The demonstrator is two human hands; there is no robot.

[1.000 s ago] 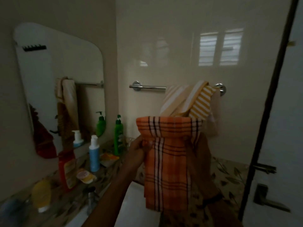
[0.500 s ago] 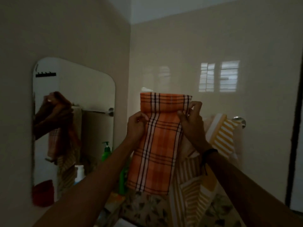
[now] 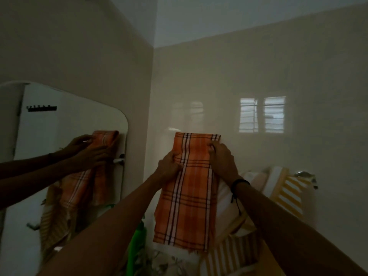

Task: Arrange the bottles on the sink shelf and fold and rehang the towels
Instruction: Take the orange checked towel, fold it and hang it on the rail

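A folded orange plaid towel (image 3: 187, 198) hangs flat in front of the tiled wall, held up by both hands near its top fold. My left hand (image 3: 169, 166) pinches its left edge. My right hand (image 3: 223, 158) grips its right edge just under the fold. Behind and to the right, a yellow-and-white striped towel (image 3: 286, 192) drapes over the towel bar, whose chrome end (image 3: 304, 174) shows at the right. A green bottle (image 3: 137, 244) peeks out below my left forearm. The rest of the bar is hidden behind the towels.
A rounded mirror (image 3: 65, 140) on the left wall reflects my hands and the towels. A leaf-patterned counter (image 3: 157, 263) shows at the bottom. The glossy wall carries a window reflection (image 3: 261, 114).
Both hands have lifted the orange towel from chest height up in front of the wall, and my view has tilted upward, so the sink shelf and most bottles have left the frame.
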